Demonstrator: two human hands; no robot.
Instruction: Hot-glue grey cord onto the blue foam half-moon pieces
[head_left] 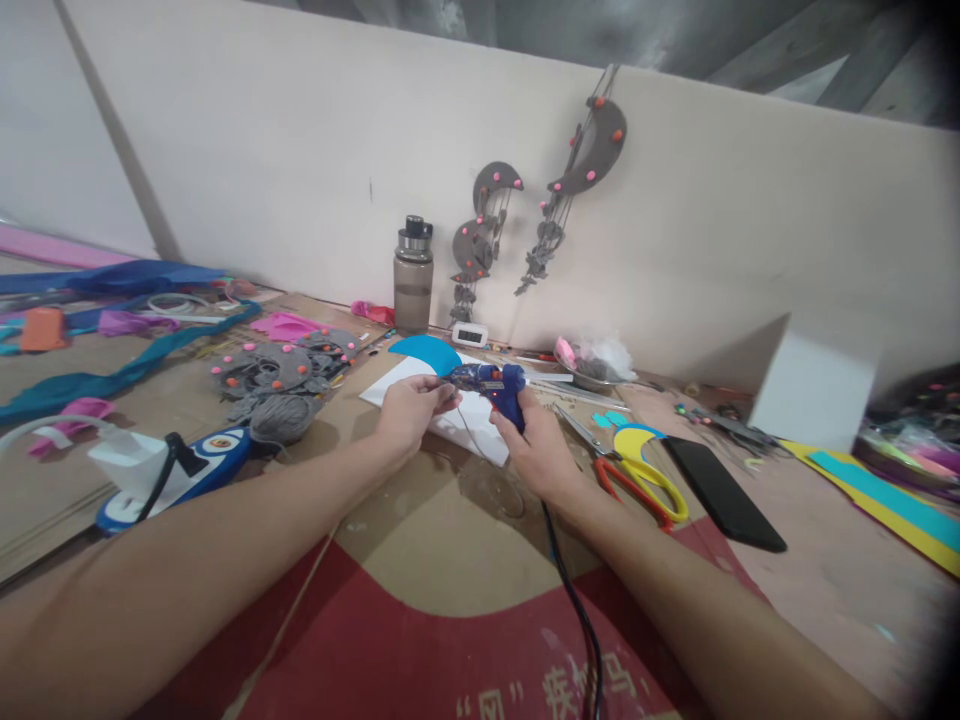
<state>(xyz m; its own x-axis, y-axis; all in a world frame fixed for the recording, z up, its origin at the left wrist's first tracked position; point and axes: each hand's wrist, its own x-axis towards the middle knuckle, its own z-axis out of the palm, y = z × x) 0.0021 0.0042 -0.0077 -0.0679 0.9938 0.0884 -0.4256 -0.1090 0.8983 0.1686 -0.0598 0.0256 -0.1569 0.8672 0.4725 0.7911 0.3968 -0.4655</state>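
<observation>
My right hand [541, 453] grips a blue glue gun [496, 386] by its handle, nozzle pointing left, its black cord [574, 590] trailing toward me. My left hand [411, 408] is pinched on something small right at the gun's nozzle; what it holds is too small to make out. Both hands hover over a white sheet [465, 415] on the cardboard-covered table [420, 520]. A blue foam crescent [427, 352] lies at the sheet's far edge.
Yellow and red-handled scissors [643, 470] and a black phone [721, 492] lie right of my right hand. Grey yarn [281, 417] and grey felt pieces with pink dots [277, 365] sit left. A grey bottle [413, 277] stands by the wall, where grey crescent ornaments [592, 150] hang.
</observation>
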